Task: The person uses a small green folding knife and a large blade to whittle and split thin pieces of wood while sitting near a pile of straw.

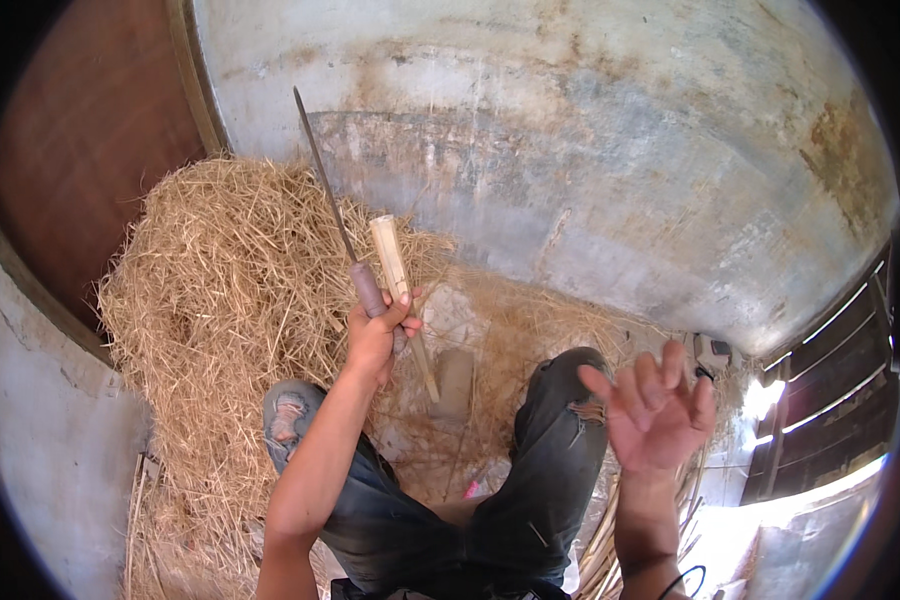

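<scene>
No signs, screens or readable labels in your view. Only candidate for a package is a small boxy grey-white object lying just past the fingertips of your right hand, at the edge of the straw near the foot of the wall. It has a rounded-rectangle shape, with a dark patch and a small red spot on the face towards you. It's too small to tell whether it's a packet or a device. There's also a tiny pink scrap on the ground between your knees, which may be a bit of wrapper, but I can't tell.
</scene>
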{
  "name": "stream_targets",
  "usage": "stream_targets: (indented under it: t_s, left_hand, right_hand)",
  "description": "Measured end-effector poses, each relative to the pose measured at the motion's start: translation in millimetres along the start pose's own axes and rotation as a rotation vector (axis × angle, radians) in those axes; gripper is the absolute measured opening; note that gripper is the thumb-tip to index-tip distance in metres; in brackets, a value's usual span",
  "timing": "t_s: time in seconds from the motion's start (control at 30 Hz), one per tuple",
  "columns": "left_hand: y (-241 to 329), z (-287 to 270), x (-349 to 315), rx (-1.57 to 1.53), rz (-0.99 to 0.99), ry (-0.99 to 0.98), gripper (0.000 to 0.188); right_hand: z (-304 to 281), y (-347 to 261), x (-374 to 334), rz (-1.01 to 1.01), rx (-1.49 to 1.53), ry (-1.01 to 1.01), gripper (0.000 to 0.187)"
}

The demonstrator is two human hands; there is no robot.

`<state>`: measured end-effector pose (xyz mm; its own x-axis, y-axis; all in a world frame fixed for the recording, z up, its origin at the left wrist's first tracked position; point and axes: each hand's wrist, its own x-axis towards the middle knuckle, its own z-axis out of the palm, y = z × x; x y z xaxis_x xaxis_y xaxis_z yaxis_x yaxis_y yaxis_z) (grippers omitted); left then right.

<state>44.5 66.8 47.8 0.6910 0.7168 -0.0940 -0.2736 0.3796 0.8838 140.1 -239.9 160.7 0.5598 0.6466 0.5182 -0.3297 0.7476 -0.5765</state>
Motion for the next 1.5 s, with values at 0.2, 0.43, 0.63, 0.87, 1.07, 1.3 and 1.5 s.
stream_targets:
  t_s: [0.2, 0.43, 0.63, 0.87, 1.07, 1.3, 1.5]
  left_hand:
    - [2.7, -12.7, 2.9, -0.001, -0.003, 0.045, 0.019]
    - [0.2, -7.6, 7.0, -0.057, -0.059, 0.040, 0.018]
    - [4.6, -20.1, -0.2, -0.035, -0.043, 0.051, 0.028]
    - [8.8, -8.8, -3.9, 0.034, -0.040, 0.056, 0.027]
    - [5.5, -8.8, 0.2, 0.021, -0.056, 0.025, 0.025]
    - [4.0, -6.1, 1.4, 0.015, -0.039, 0.019, 0.027]
    - [9.5, -15.4, -3.1, 0.036, -0.029, 0.070, 0.025]
  right_hand:
    - [24.9, 31.6, 22.8, 0.108, 0.190, -0.086, 0.041]
    - [27.8, 3.9, 20.5, 0.398, 0.505, -0.906, 0.043]
    - [79.7, 26.5, 31.8, 0.150, 0.803, -0.936, 0.036]
    - [78.4, 31.9, 41.7, 0.067, 0.870, -1.009, 0.033]
    - [82.0, 27.5, 52.7, 0.042, 0.829, -1.122, 0.037]
    - [78.7, 21.8, 44.9, -0.018, 0.759, -1.037, 0.035]
    - [70.6, 28.9, 43.6, -0.079, 0.765, -0.990, 0.033]
